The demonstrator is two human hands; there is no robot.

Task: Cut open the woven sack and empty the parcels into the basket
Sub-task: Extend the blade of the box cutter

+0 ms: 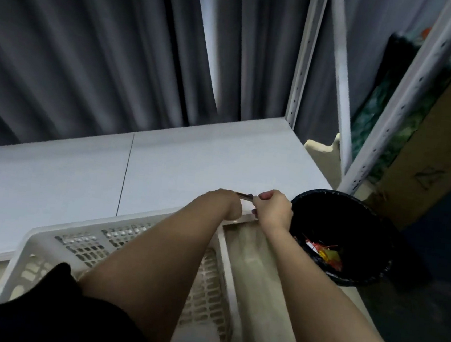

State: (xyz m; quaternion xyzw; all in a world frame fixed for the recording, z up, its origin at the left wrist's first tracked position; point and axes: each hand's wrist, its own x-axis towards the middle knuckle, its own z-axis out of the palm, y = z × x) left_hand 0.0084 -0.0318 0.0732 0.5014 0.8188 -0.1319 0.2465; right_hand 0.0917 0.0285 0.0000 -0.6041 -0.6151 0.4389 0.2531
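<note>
White perforated basket (44,238), black bin (374,228), grey pleated curtain (92,45).

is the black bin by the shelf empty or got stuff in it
Not empty: the black bin holds a few red and yellow scraps at its bottom; most of it is bare.

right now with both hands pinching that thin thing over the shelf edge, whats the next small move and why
Probably bring that thin object, too blurred to identify, back over the white basket. The left hand and right hand hold it between them above the white shelf, beside the black bin, and no sack is in view.
</note>
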